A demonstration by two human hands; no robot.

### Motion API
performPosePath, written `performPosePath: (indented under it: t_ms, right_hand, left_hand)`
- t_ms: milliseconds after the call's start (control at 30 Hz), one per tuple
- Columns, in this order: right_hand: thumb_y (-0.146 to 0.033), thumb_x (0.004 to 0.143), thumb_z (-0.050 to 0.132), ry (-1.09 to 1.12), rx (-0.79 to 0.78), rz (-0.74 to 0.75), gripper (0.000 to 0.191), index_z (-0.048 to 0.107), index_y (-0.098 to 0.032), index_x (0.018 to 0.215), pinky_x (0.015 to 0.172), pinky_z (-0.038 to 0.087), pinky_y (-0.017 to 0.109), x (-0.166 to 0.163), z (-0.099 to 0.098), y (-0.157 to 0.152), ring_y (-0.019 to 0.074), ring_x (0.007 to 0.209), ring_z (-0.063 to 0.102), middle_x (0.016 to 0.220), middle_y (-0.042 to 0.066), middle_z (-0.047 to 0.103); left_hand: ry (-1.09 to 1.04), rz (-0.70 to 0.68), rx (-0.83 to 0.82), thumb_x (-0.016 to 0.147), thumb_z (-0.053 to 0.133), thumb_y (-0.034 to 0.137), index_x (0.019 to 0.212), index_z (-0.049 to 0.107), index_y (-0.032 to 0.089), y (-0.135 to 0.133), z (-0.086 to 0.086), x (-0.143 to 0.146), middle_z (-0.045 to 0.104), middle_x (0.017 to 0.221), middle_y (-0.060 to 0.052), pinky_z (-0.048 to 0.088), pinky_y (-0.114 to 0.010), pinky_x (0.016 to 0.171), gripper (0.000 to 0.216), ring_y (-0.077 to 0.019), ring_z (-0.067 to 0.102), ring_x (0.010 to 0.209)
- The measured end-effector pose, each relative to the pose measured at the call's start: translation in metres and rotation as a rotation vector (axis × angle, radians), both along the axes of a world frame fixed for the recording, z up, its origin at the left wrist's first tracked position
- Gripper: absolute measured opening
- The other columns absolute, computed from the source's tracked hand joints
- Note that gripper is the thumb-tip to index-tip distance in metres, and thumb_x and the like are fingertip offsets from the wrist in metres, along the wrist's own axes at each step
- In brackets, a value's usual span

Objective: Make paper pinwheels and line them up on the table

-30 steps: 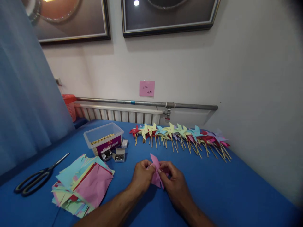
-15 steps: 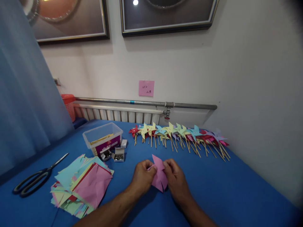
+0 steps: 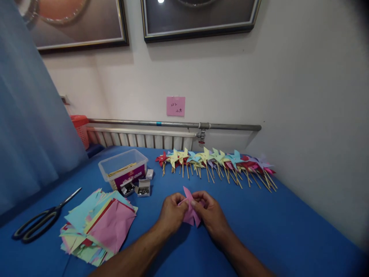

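Observation:
A pink paper pinwheel blank (image 3: 189,216), slit and partly folded, is held above the blue table between both hands. My left hand (image 3: 172,213) pinches its left side with thumb and index finger. My right hand (image 3: 210,213) grips the right side, the thumb pressing a blade toward the middle. Fingers cover much of the paper's centre, so I cannot see how the folds meet there. To the left of my hands lies a loose stack of coloured paper squares (image 3: 111,225), a pink one on top.
Black-handled scissors (image 3: 43,221) lie at far left. A clear plastic box (image 3: 123,169) holds wooden sticks; small open boxes of metal pins (image 3: 143,189) stand before it. A row of finished pinwheels (image 3: 207,157) lies along the back. Behind are a radiator (image 3: 138,139) and a pipe (image 3: 230,127).
My right thumb has moved left over the paper, bending a blade inward. The pink paper now looks narrower and more folded. The whole view has shifted slightly.

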State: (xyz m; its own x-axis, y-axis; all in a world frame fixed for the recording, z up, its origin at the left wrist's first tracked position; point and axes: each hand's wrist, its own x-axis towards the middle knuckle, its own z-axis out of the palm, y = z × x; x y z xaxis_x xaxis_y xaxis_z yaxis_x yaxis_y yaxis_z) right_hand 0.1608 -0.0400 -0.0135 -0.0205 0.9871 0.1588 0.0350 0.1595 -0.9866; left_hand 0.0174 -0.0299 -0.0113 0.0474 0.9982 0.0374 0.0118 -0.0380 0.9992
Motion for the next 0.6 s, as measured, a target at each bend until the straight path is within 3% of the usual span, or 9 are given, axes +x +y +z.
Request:
performPosePath:
  t_ms: [300, 600]
  right_hand:
    - [-0.04, 0.074, 0.071, -0.017, -0.015, -0.051, 0.03, 0.065, -0.019, 0.094, 0.066, 0.048, 0.028, 0.0027, 0.0022, -0.0004, 0.0166, 0.071, 0.06, 0.082, 0.001, 0.066]
    - [-0.033, 0.078, 0.066, -0.024, 0.029, -0.095, 0.017, 0.064, -0.02, 0.089, 0.064, 0.048, 0.027, 0.0005, -0.0044, 0.0012, 0.0167, 0.07, 0.062, 0.079, 0.0, 0.066]
  left_hand:
    - [-0.122, 0.0, -0.101, 0.058, 0.077, 0.047, 0.056, 0.051, 0.018, 0.0033, -0.0032, 0.0034, 0.043, 0.048, 0.006, 0.023, -0.022, 0.048, 0.04, -0.0063, 0.033, 0.046]
    - [-0.177, -0.04, -0.108, 0.06, 0.076, 0.049, 0.058, 0.053, 0.017, 0.0, -0.0006, 0.0073, 0.046, 0.052, 0.004, 0.027, -0.023, 0.05, 0.04, -0.0072, 0.035, 0.048]
